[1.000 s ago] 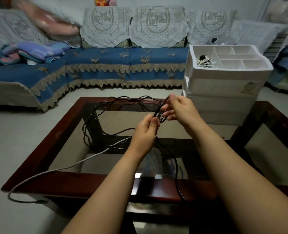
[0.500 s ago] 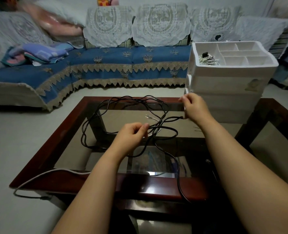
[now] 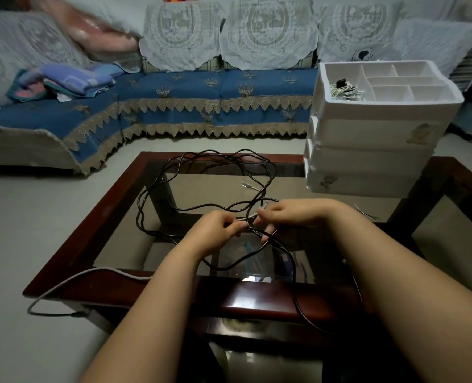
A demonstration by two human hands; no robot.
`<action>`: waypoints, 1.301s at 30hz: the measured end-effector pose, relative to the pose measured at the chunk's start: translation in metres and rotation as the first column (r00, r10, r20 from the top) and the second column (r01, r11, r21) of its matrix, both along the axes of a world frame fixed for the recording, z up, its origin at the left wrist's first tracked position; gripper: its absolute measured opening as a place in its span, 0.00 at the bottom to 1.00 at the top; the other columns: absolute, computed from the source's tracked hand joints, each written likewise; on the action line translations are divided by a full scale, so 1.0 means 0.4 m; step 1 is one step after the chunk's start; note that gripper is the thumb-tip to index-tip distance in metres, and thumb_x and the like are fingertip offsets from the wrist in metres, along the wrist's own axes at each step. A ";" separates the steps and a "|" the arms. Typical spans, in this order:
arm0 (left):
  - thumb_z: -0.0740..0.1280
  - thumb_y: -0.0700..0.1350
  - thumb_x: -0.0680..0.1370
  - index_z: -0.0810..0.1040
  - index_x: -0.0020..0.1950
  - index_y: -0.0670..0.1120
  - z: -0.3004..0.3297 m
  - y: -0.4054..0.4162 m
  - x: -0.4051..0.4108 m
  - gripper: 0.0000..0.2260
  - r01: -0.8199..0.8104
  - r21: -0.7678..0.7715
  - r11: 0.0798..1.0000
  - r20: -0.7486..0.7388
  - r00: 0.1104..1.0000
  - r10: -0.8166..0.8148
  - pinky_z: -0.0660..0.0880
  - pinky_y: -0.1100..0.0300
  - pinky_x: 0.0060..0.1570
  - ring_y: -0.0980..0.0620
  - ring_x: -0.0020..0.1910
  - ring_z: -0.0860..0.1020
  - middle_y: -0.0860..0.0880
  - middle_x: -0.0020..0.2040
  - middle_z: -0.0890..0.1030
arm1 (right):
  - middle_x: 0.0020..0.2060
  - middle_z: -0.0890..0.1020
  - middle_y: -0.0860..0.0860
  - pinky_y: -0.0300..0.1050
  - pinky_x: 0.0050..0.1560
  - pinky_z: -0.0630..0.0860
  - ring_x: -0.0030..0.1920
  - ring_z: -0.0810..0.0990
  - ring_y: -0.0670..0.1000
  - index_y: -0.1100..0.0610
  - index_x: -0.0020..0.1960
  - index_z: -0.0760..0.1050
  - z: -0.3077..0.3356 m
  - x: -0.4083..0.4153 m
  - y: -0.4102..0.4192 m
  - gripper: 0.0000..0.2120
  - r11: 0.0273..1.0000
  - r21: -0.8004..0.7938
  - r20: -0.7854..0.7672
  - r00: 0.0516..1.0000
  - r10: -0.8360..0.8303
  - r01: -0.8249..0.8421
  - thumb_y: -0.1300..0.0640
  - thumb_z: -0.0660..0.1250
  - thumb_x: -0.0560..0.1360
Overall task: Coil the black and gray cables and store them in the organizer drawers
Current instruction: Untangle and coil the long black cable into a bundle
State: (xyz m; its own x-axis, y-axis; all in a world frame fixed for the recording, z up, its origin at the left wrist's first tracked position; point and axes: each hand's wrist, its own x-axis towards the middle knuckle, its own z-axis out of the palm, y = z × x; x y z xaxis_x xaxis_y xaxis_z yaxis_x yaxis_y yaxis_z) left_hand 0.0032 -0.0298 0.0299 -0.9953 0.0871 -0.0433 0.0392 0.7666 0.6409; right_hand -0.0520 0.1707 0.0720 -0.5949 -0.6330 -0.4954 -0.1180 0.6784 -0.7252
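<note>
Both grips pinch cable: our left hand and right hand hold black cable, its loops sprawling beyond on the desk.

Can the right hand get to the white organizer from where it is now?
Probably yes. The right hand sits over the glass table at the black cable, and the white organizer stands on the table just beyond it to the right. Nothing lies between them, but the hand looks busy with the cable.
</note>
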 end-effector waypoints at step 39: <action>0.66 0.48 0.77 0.74 0.49 0.45 -0.017 -0.198 -0.038 0.07 -0.736 0.590 0.333 0.118 0.486 0.866 0.70 0.56 0.44 0.49 0.44 0.75 0.47 0.45 0.76 | 0.28 0.67 0.50 0.42 0.25 0.61 0.25 0.65 0.49 0.54 0.40 0.67 -0.059 -0.070 0.013 0.18 0.215 -0.392 0.194 0.309 -0.931 0.894 0.43 0.53 0.81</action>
State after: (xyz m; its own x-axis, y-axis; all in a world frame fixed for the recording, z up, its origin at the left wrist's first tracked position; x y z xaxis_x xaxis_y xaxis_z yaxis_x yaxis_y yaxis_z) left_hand -0.0121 -0.1092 0.0233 -0.5687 -0.8164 -0.1007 -0.2429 0.0497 0.9688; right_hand -0.0800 0.1761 0.0483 -0.9102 0.2716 -0.3128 0.3360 0.0426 -0.9409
